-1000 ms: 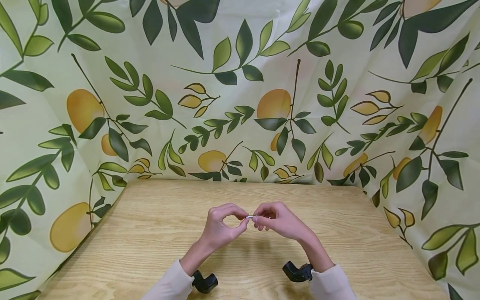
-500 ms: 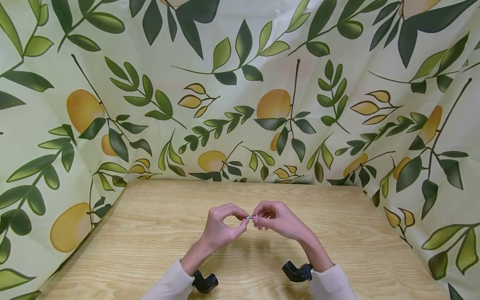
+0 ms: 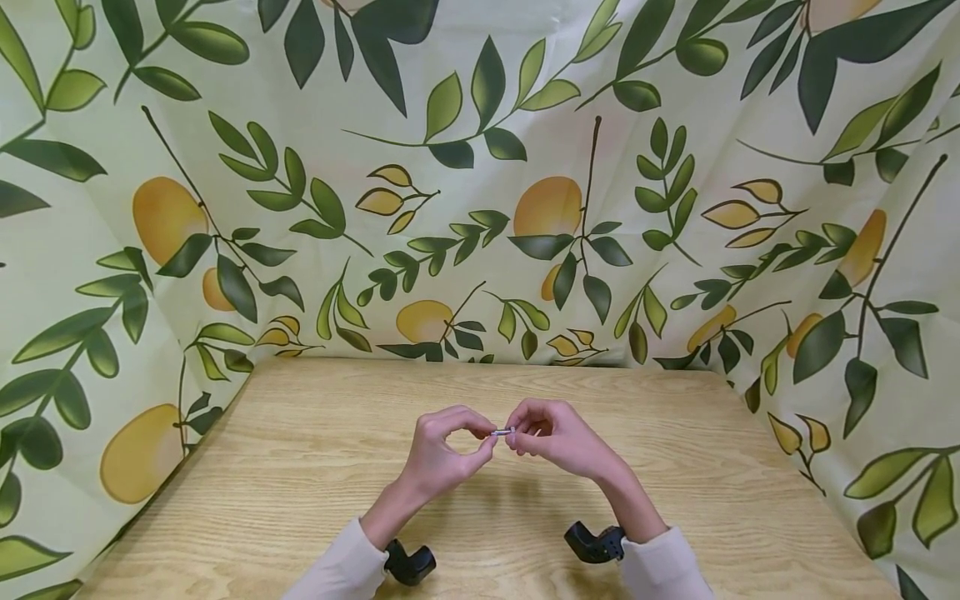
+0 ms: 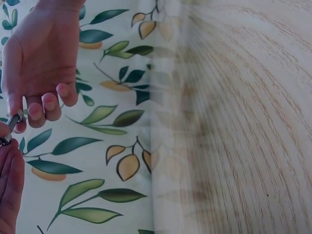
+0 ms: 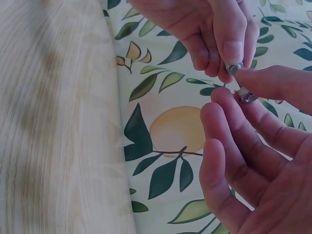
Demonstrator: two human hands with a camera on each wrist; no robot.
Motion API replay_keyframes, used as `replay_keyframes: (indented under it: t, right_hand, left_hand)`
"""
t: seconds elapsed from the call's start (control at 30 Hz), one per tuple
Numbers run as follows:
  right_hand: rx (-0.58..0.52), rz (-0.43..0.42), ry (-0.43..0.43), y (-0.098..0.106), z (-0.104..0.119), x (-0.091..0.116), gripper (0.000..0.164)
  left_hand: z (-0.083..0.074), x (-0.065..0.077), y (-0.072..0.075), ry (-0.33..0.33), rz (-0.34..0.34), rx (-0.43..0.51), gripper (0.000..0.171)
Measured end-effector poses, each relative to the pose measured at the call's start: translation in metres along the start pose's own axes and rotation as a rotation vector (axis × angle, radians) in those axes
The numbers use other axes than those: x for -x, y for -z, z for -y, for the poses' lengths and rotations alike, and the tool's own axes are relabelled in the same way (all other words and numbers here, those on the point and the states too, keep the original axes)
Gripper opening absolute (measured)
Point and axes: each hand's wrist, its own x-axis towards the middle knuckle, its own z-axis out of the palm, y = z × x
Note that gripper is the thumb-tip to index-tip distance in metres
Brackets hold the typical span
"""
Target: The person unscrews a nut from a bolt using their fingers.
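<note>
A small silver bolt [image 3: 501,432] is held level above the table between both hands. My left hand [image 3: 442,454] pinches its left end between thumb and fingertips. At its other end, my right hand [image 3: 558,437] pinches a wider metal piece, seemingly a nut [image 5: 247,95], between thumb and index finger; the other right fingers are loosely bent. In the left wrist view, the bolt's threaded shank [image 4: 13,123] shows between the two hands. The fingertips partly cover both ends.
The wooden table [image 3: 337,417] lies beneath the hands. A cloth [image 3: 480,208] printed with leaves and fruit hangs behind it and along both sides. Black wrist-worn devices sit at the left cuff [image 3: 410,565] and the right cuff [image 3: 595,543].
The right thumb and fingers have shifted slightly at the bolt's right end, and more of that end shows. The left hand has stayed nearly still.
</note>
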Motion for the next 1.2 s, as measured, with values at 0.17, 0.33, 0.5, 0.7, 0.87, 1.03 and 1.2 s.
replay_keyframes:
  t: [0.17, 0.33, 0.5, 0.7, 0.87, 1.03, 1.2]
  right_hand:
    - [0.009, -0.014, 0.014, 0.0001, -0.0001, 0.0002, 0.017]
    - [0.009, -0.004, -0.002, 0.0011, 0.0004, 0.0003, 0.017]
    - [-0.006, -0.010, -0.003, -0.0002, 0.0008, 0.0002, 0.013]
    - [-0.006, -0.012, 0.008, 0.0001, 0.0005, 0.0001, 0.021]
    - [-0.003, -0.014, 0.000, 0.0010, 0.0011, 0.0004, 0.015]
    - [-0.019, -0.030, 0.024, -0.0001, -0.0002, 0.0003, 0.015]
    - [-0.014, -0.014, 0.012, 0.0009, -0.0004, 0.0001, 0.021]
  left_hand:
    - [-0.0007, 0.0003, 0.0003, 0.004, 0.006, -0.005, 0.019]
    - [-0.0011, 0.0001, 0.0005, 0.011, 0.000, -0.010, 0.021]
    - [0.0000, 0.0002, 0.0005, 0.008, -0.002, -0.009, 0.020]
    - [0.0005, 0.0003, 0.0007, 0.005, 0.002, -0.013, 0.020]
    - [-0.0004, -0.0008, 0.0007, -0.007, -0.001, -0.005, 0.021]
    - [0.0000, -0.0011, 0.0008, -0.022, -0.003, -0.002, 0.022]
    - [0.0004, -0.0008, 0.0004, -0.026, -0.004, 0.001, 0.021]
